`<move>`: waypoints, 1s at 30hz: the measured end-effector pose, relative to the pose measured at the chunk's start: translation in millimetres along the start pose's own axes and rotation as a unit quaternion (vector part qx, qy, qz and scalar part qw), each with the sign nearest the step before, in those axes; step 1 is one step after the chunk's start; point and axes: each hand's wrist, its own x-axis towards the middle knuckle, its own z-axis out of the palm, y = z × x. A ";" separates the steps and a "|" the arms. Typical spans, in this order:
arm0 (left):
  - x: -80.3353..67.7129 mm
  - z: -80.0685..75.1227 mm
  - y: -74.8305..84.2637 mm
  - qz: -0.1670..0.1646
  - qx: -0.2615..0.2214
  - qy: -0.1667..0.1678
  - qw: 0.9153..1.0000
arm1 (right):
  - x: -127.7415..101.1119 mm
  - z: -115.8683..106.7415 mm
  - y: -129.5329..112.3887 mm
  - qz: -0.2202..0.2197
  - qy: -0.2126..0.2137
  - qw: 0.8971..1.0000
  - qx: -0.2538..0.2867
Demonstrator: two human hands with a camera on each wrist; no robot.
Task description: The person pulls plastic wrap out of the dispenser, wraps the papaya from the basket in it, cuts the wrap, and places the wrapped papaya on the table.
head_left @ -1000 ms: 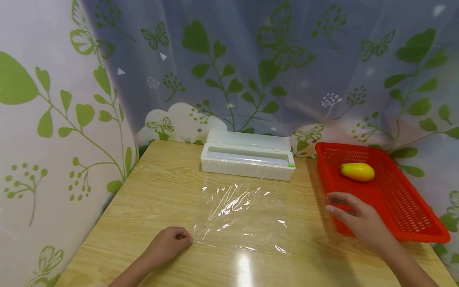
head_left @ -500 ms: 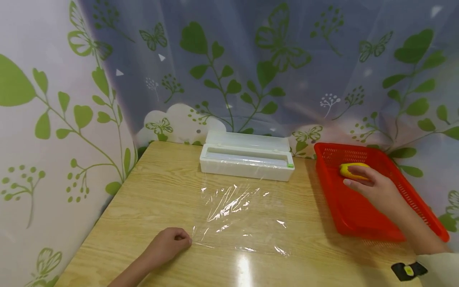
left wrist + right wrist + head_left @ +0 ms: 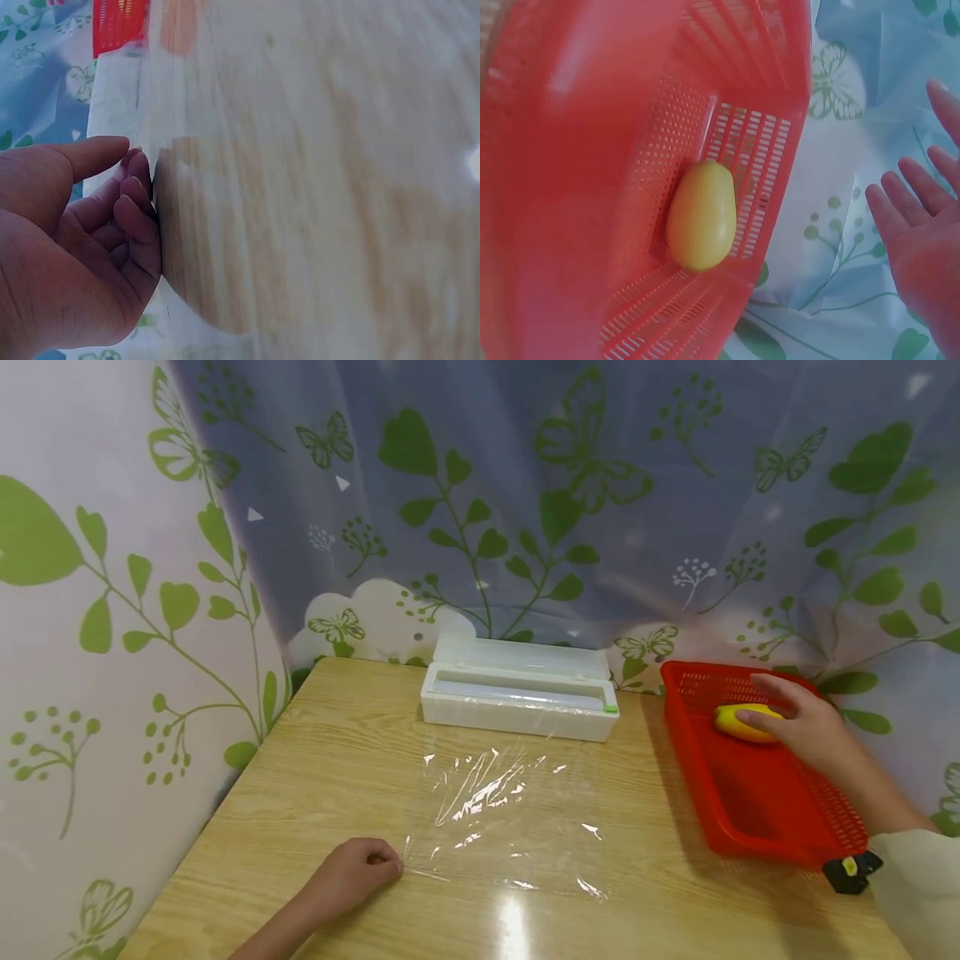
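A yellow mango [image 3: 729,725] [image 3: 702,216] lies in the far end of a red mesh basket [image 3: 750,802] [image 3: 577,187] at the table's right. My right hand [image 3: 806,727] [image 3: 922,232] hovers over the mango with its fingers straight and spread; the right wrist view shows a gap between them and the fruit. A sheet of clear plastic wrap [image 3: 502,814] lies flat in the middle of the table. My left hand [image 3: 352,870] [image 3: 82,240] rests on the wood at the sheet's near left corner, fingers curled. Whether it pinches the film is not visible.
A white plastic-wrap dispenser box [image 3: 517,697] stands with its lid up at the back of the wooden table [image 3: 315,760], just beyond the sheet. Leaf-patterned curtains hang close behind and to the left. A black wrist device [image 3: 851,870] shows by my right sleeve.
My right hand has moved from the basket's near left rim to its far end and now hovers over the mango. The left hand and the sheet have stayed put.
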 end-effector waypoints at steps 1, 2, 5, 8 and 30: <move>0.0 0.0 0.0 0.000 0.000 0.000 1.000 | 2.1 -1.5 1.1 0.002 0.000 1.000 -0.001; 0.1 0.1 -0.1 0.001 -0.001 0.000 1.000 | 4.0 -2.8 2.0 0.005 0.000 1.000 -0.001; 0.3 0.3 -0.3 0.001 0.000 0.002 1.000 | 9.8 -5.6 5.6 0.002 -0.001 1.000 -0.008; 0.6 0.6 -1.1 0.000 0.004 0.003 1.000 | 15.7 -7.3 10.4 0.000 -0.007 1.000 -0.019; 0.1 1.3 -1.1 -0.006 0.003 0.006 1.000 | 50.0 -11.8 66.8 0.048 -0.046 0.996 -0.058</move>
